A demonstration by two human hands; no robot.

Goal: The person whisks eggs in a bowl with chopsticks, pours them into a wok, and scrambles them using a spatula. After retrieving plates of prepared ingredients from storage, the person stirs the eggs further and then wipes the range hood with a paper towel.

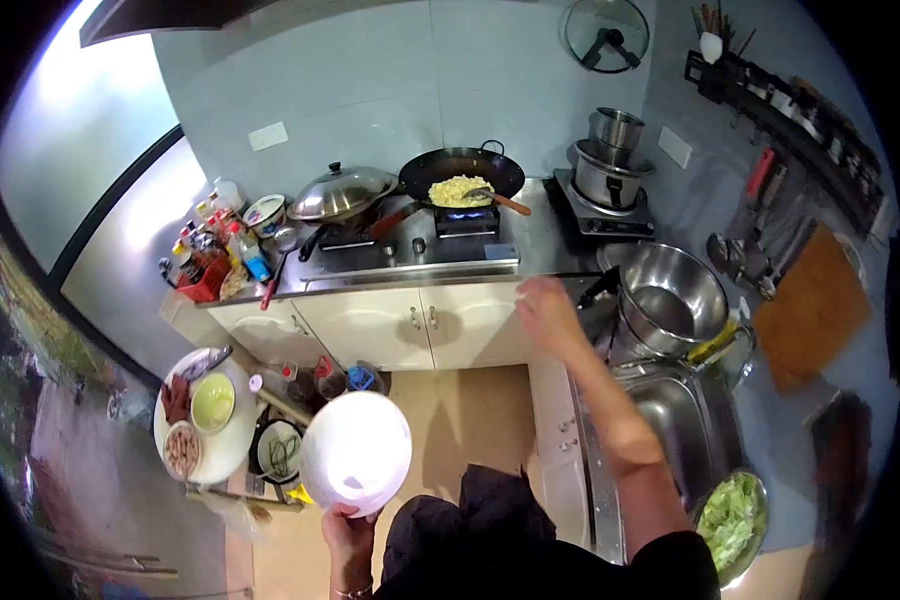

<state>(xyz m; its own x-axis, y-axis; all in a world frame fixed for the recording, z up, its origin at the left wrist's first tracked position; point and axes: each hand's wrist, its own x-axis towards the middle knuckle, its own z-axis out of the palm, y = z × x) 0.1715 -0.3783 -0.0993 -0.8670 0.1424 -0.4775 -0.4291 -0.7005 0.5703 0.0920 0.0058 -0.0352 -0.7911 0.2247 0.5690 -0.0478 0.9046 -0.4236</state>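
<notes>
My left hand [350,535] is closed on the near rim of a white bowl [356,452], which is tilted toward me and looks empty. My right hand [547,308] is raised in front of the counter's edge, near the white cabinet doors; its fingers are blurred. Behind it, a black wok [430,168] sits over a blue flame with yellow food [458,189] inside. A spatula with a wooden handle [510,204] rests in the wok, its handle over the rim.
A lidded pan [342,195] and bottles [210,235] stand left of the wok. At right are a steel pot [673,300], a sink [675,415] and a bowl of greens [732,520]. A round white table [225,452] holds bowls at left.
</notes>
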